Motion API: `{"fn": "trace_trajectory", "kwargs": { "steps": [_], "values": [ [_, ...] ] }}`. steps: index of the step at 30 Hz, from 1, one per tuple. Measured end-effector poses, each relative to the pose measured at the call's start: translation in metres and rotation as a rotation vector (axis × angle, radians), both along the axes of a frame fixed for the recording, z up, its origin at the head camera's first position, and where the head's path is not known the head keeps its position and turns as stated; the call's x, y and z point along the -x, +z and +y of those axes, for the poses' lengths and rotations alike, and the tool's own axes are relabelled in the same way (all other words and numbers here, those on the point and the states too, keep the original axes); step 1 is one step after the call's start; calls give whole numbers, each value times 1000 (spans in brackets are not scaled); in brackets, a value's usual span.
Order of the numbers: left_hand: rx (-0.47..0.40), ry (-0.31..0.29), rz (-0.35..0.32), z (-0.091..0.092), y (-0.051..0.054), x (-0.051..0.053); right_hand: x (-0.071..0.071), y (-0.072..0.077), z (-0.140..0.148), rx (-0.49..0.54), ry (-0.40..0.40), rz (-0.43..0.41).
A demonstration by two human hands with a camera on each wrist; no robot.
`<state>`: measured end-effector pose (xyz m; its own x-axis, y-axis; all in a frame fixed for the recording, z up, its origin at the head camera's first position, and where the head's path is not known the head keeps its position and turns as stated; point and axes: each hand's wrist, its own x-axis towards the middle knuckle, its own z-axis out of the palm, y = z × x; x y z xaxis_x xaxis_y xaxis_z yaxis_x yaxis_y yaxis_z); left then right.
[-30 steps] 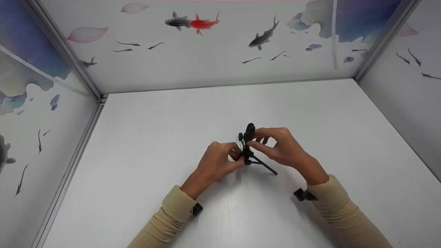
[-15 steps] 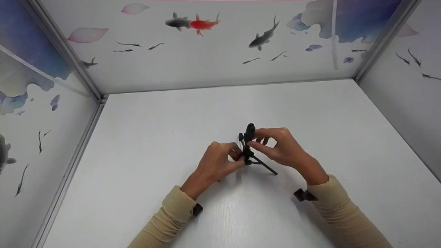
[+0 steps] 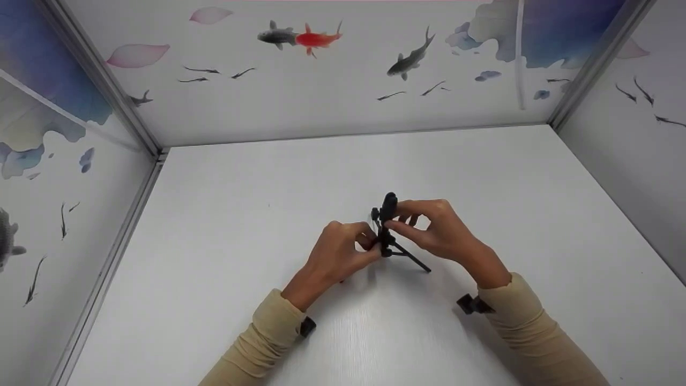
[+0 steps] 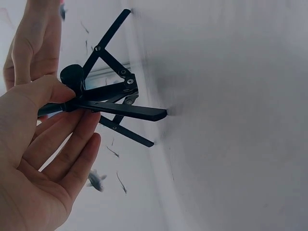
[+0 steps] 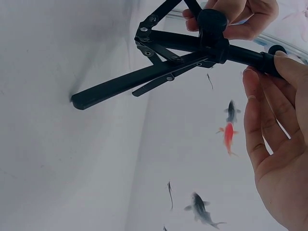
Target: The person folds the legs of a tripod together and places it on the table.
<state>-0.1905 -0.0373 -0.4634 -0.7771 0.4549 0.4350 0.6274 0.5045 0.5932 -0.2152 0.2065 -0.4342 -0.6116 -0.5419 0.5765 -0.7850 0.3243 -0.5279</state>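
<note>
A small black tripod (image 3: 385, 236) stands near the middle of the white table with its legs spread. My left hand (image 3: 335, 252) pinches its lower part between thumb and fingers, close to a round knob (image 4: 72, 77) in the left wrist view. Higher up, my right hand (image 3: 442, 230) pinches the upper column with thumb and fingertips. The right wrist view shows the right thumb and fingers at the column (image 5: 245, 55), above the hinged leg braces (image 5: 159, 50). The top of the tripod is partly hidden by the right hand there.
White panels printed with fish (image 3: 410, 61) and petals enclose the white table (image 3: 241, 187) at the back and both sides. Metal frame strips (image 3: 144, 128) run along the corners. A small black device (image 3: 474, 304) sits at the right cuff, another (image 3: 307, 326) at the left.
</note>
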Motion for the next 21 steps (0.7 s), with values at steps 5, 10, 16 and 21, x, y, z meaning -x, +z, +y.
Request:
{"fn": "trace_trajectory", "kwargs": {
  "steps": [5, 10, 16, 21],
  "values": [
    [-6, -3, 9, 0, -1, 0, 0, -1, 1, -1, 1, 1],
    [-11, 1, 26, 0, -1, 0, 0, -1, 1, -1, 2, 0],
    [-15, 5, 26, 1, -1, 0, 0, -1, 0, 4, -3, 4],
    [-21, -2, 36, 1, -1, -1, -1, 0, 0, 6, -5, -2]
  ]
}}
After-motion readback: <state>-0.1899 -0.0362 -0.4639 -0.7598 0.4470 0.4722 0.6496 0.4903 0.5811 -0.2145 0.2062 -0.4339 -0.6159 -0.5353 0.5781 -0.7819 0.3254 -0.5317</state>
